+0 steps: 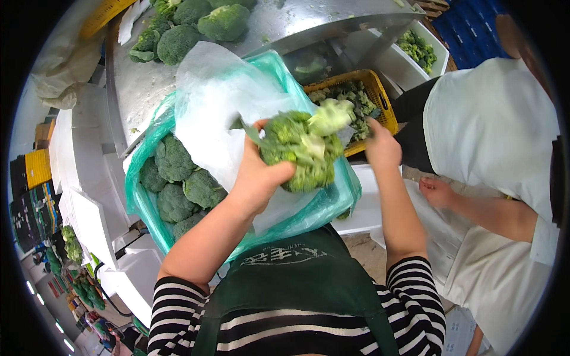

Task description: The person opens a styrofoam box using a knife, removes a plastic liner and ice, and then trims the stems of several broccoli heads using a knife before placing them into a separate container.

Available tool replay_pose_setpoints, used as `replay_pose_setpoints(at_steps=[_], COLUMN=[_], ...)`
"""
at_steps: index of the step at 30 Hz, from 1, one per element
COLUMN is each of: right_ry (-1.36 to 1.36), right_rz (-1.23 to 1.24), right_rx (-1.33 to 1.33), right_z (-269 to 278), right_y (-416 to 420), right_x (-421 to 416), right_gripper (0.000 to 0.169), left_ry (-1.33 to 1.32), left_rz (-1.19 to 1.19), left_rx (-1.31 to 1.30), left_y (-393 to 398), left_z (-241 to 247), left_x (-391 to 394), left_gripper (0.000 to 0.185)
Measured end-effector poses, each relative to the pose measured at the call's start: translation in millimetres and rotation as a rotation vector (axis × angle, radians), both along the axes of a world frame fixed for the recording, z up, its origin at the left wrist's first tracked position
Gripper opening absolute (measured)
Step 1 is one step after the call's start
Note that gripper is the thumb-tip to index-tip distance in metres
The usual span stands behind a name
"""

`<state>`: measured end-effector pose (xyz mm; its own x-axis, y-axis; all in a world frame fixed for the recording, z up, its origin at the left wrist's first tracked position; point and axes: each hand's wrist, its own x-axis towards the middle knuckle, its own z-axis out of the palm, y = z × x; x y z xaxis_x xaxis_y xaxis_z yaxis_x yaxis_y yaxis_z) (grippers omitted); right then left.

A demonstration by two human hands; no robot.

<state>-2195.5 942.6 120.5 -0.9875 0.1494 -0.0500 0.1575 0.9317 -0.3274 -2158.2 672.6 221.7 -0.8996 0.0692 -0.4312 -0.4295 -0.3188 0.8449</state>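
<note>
My left hand (260,175) grips a broccoli head (294,164), turned so that its cut stalks and a leaf show. A pale green stalk piece (331,116), blurred by motion, is at its upper right. My right hand (384,147) is curled just right of the broccoli; a greyish patch by its fingers may be a blade, but blur hides what it holds. Below the hands is a box lined with green plastic film (149,164). Several broccoli heads (176,162) lie in its left part, and a white sheet (218,111) covers much of the rest.
More broccoli heads (180,42) rest on a metal table (294,20). A yellow crate (378,98) holds trimmings at right, below a white foam box (438,49) of green pieces. A co-worker in a white garment (490,124) stands close on the right. White foam boxes (91,222) stand left.
</note>
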Motion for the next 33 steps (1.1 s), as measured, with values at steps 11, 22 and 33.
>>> replay_pose_setpoints(at_steps=[11, 22, 33], right_ry=[0.216, 0.068, 0.124], right_rz=[0.055, -0.122, -0.086], right_rx=[-1.211, -1.298, -1.186], right_z=[75.5, 79.1, 70.4], right_y=[-40.5, -78.9, -87.0], right_x=[16.9, 8.7, 29.1], right_gripper=[0.036, 0.027, 0.023], left_ry=[0.172, 0.248, 0.127], left_rz=[-0.032, 0.243, 0.596], left_rx=[0.221, 0.417, -0.54], left_y=[-18.5, -55.4, -232.2], left_z=[14.6, 54.0, -17.0], left_x=[-2.8, -178.7, 33.8], left_gripper=[0.096, 0.061, 0.042])
